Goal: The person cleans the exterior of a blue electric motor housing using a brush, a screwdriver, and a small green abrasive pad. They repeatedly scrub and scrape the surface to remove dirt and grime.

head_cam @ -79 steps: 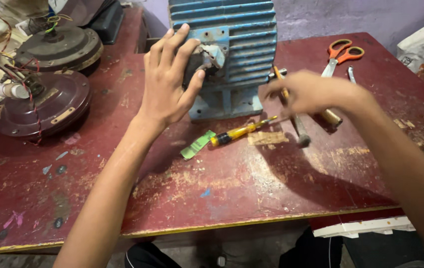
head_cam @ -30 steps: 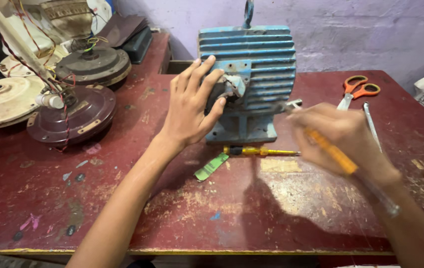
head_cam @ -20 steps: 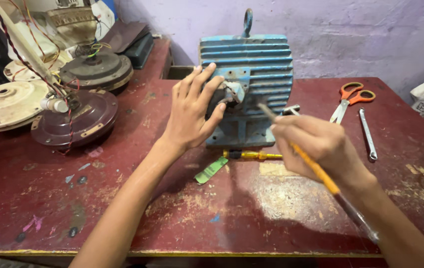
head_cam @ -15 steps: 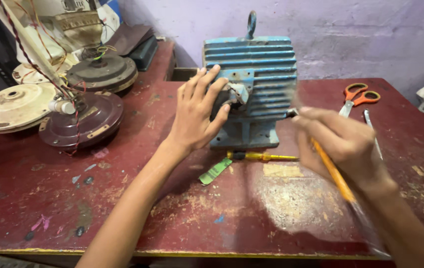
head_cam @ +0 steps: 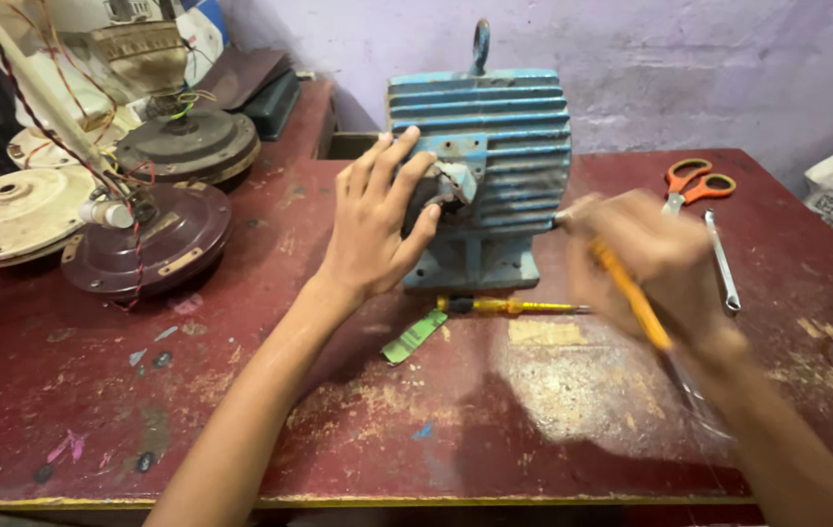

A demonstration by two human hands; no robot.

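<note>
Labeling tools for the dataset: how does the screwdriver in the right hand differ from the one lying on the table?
The held screwdriver is gripped in the right hand, tilted, its tip at the blue motor; the lying screwdriver rests flat in front of the motor's base, untouched. The held one is motion-blurred and partly hidden by the fingers; the lying one shows sharp and whole. The held handle looks orange, the lying one yellow with a dark collar. Both are slim, with a metal shaft.

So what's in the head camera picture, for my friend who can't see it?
A person's left hand presses flat on a blue finned electric motor on a worn red table, while the blurred right hand grips an orange-handled tool. Orange scissors and ceiling fan motors lie nearby.
</note>
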